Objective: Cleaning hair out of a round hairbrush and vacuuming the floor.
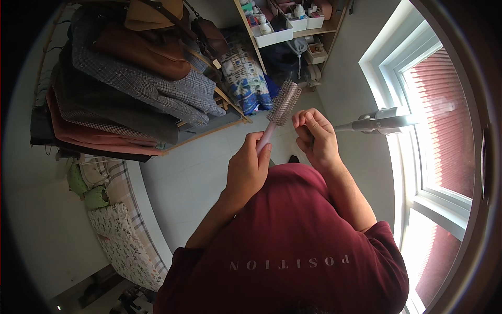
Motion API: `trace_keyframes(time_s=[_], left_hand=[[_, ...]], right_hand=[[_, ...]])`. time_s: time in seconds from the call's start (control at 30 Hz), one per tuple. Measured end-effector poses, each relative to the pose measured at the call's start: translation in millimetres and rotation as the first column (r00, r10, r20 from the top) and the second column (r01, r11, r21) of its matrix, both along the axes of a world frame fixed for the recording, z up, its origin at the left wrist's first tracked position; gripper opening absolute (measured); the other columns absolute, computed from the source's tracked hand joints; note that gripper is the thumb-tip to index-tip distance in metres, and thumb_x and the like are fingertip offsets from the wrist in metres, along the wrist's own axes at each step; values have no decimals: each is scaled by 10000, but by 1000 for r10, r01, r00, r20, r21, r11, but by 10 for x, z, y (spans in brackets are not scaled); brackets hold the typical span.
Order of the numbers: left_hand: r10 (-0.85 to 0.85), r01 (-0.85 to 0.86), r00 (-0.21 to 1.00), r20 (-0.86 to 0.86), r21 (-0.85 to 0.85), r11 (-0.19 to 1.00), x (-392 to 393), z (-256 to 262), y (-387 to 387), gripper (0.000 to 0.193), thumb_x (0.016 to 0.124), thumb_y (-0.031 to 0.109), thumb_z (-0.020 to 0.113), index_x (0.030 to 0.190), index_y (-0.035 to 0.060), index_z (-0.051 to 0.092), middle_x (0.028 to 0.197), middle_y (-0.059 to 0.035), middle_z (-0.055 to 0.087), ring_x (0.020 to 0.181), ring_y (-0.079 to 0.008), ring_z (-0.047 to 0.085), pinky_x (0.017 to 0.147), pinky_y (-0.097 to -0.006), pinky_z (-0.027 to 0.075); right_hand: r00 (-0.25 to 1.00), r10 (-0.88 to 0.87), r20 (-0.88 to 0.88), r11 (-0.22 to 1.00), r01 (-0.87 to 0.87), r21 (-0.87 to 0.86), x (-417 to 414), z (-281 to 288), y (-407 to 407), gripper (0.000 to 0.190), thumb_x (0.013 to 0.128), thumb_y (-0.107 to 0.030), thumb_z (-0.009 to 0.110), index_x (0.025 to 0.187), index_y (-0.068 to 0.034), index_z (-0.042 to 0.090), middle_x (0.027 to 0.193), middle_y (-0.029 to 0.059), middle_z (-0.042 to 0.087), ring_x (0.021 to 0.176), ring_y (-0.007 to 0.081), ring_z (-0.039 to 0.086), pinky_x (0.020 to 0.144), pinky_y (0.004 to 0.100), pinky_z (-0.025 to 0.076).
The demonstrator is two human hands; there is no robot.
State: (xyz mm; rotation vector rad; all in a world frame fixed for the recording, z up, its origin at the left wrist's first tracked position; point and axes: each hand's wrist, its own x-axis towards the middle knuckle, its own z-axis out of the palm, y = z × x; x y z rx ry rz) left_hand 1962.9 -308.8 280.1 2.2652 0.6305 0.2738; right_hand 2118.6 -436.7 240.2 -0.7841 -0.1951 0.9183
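Observation:
A round hairbrush (pixel 284 103) with a pale pink handle is tilted up and to the right in front of me. My left hand (pixel 251 163) is closed around its handle. Just right of the bristles is my right hand (pixel 317 135), raised off the brush with its fingers curled and the thumb against the index finger. Whether something thin is pinched between those fingertips cannot be made out. Both forearms reach out over a dark red T-shirt (pixel 290 223).
A clothes rack with jackets (pixel 129 82) and a brown leather bag (pixel 145 51) stands at upper left. Shelves with white bins (pixel 274 38) are at the top. A cordless stick vacuum (pixel 376 122) stands by the window at right. A bed (pixel 129 188) lies at lower left.

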Motion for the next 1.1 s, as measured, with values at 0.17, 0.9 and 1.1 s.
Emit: trace_keyframes(time_s=[0.17,0.9,1.1], left_hand=[[5,-5,1000,6,31,1000,11,19,-30,257,1017,185,620,1211,30,555,948,-177,707,800,-348,717,694,-430,550],[-173,156,979,-110,-147,977,-102,137,198,223,1000,186,642,1159,41,585,899,-141,696,732,-299,690,676,-403,525],[-96,71,994,-47,-381,922,-143,38,308,232,1040,204,609,1170,16,569,847,-71,659,727,-130,576,677,-308,463]], right_hand=[[931,11,364,925,129,-358,78,14,-48,215,1105,-190,467,979,-65,588,850,2,591,595,21,372,466,221,304],[892,-364,269,882,422,-207,994,-340,-518,227,1090,-259,533,1119,-63,644,831,-38,528,568,36,307,500,216,274],[971,-144,191,980,167,-112,822,-32,-510,542,1045,-195,548,1555,-105,388,1472,170,543,548,27,299,445,173,300]])
